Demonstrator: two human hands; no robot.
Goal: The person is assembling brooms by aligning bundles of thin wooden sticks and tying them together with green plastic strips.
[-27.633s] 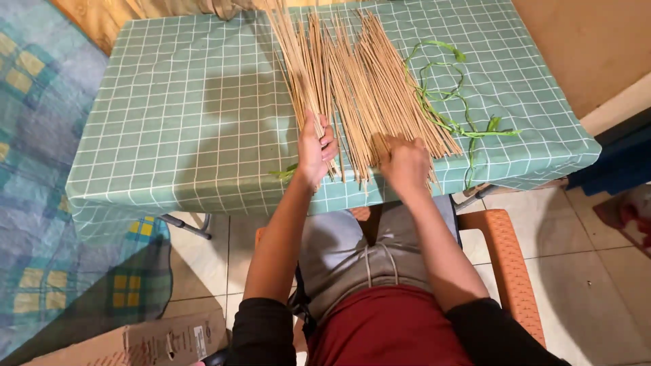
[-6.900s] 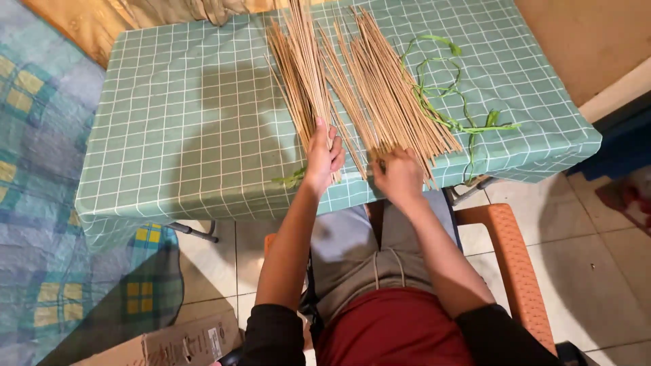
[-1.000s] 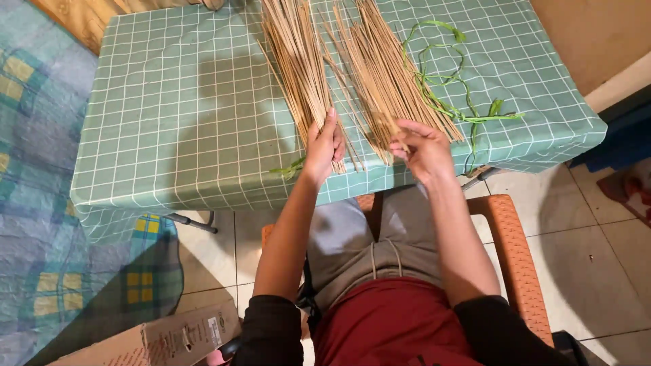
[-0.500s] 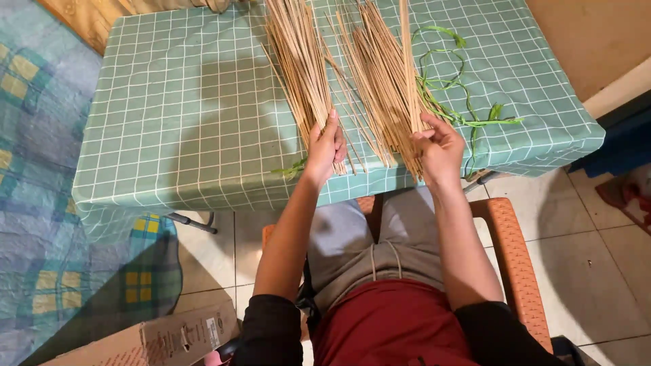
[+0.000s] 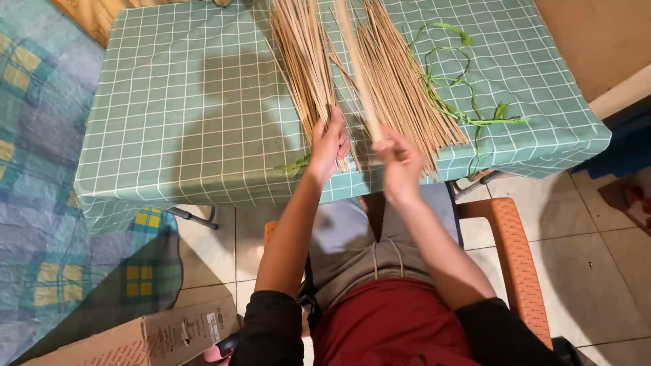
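Observation:
Long thin tan sticks lie in two heaps on a table with a green checked cloth [image 5: 183, 102]. My left hand [image 5: 330, 142] presses on the near end of the left heap [image 5: 303, 61]. My right hand [image 5: 399, 157] grips a few sticks [image 5: 354, 64] by their near ends and holds them raised and blurred between the two heaps. The larger right heap [image 5: 407, 95] fans out toward the table's front edge.
A green strand [image 5: 453, 88] curls on the cloth right of the sticks, and a small green scrap [image 5: 293, 166] lies by my left hand. I sit on an orange chair [image 5: 512, 251]. A cardboard box [image 5: 149, 335] lies on the floor at lower left, beside a blue patterned rug [image 5: 41, 224].
My right hand took a few sticks from the right heap and has swung them left toward the left heap. My left hand has stayed on the left heap.

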